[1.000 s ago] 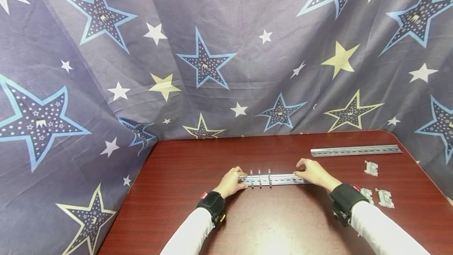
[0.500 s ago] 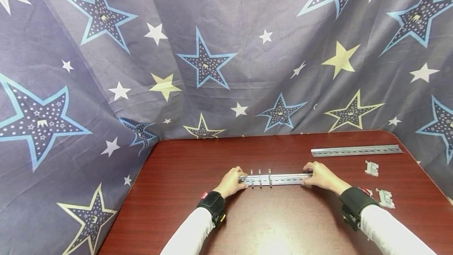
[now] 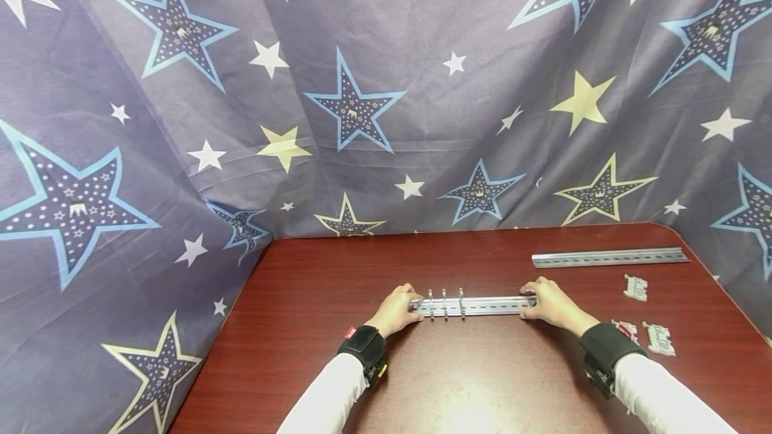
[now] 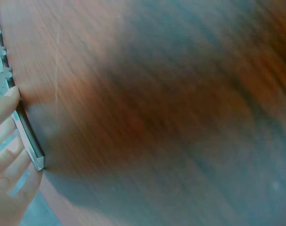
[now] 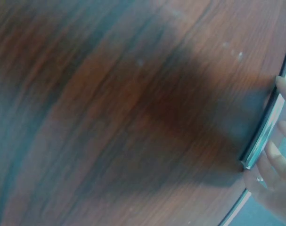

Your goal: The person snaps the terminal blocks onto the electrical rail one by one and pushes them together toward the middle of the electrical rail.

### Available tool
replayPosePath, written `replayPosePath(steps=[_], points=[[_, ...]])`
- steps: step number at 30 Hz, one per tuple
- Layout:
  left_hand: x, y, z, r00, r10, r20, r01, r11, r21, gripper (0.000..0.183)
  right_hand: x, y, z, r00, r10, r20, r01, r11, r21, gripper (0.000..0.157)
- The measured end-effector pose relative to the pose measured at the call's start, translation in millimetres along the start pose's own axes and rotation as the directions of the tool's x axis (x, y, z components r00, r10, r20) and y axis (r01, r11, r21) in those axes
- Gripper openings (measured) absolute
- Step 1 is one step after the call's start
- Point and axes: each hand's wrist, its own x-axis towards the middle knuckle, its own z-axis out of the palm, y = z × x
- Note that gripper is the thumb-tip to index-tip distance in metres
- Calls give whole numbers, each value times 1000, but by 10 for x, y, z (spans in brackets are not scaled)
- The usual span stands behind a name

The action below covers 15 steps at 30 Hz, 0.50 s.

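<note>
Two-handed now, at lower centre of the frame: gripping the metal rail (image 3: 497, 306) by its left end with the left hand (image 3: 395, 311) and, after a shift rightward, by its right end with the right hand (image 3: 553, 305). Likely steadier so, with three clips (image 3: 445, 305) aboard.

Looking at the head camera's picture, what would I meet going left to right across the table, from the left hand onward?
Left hand → first clip → second clip → third clip → right hand → rightmost loose piece.
</note>
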Motion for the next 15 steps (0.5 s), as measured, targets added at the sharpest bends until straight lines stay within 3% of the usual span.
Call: replayPosePath(steps=[8, 15], points=[[7, 12, 17, 999, -33, 13, 33, 999, 9, 32, -25, -33, -18, 1000, 12, 6, -12, 1000, 2, 32], [28, 7, 23, 1000, -22, 9, 21, 999, 39, 39, -20, -3, -10, 1000, -4, -15, 4, 1000, 9, 30]])
